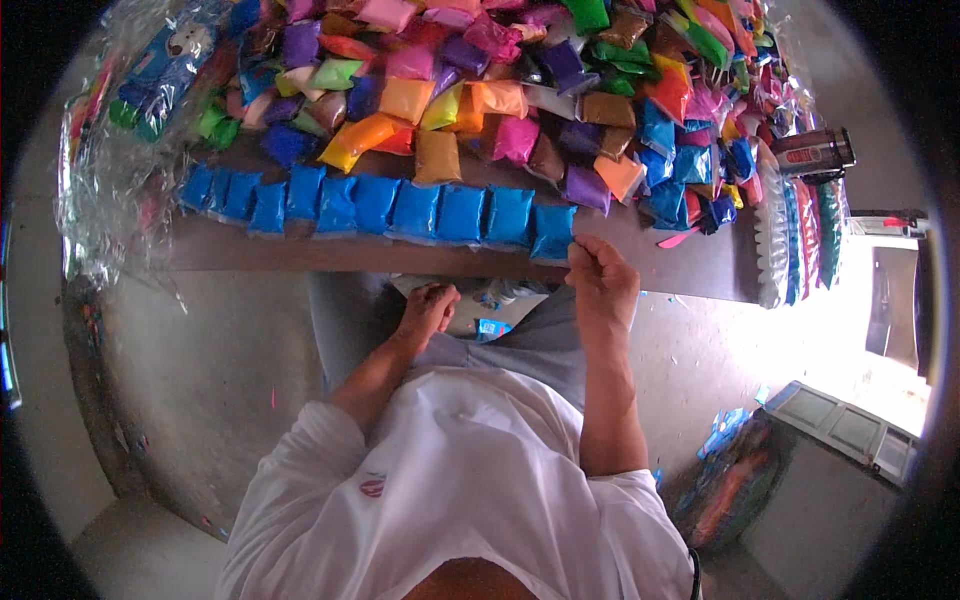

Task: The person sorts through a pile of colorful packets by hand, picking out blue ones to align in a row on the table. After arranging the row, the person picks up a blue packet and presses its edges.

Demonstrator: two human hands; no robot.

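Observation:
Blue packets (415, 210) lie in a row along the near edge of the table, several of them side by side. At the right end of the row is the last blue packet (553, 232). My right hand (605, 275) is at its lower right corner, thumb and fingertips pinched together on it. Below the table edge, over my lap, my left hand (430, 310) is closed with its fingers curled in. What it holds, if anything, is hidden.
A heap of many-coloured packets (410, 100) covers the back of the table (300, 255). Clear plastic wrapping (120, 200) hangs at the left. Strips of packets (800, 240) and a dark jar-like container (815, 152) are at the right. A grey cabinet (830, 470) stands lower right.

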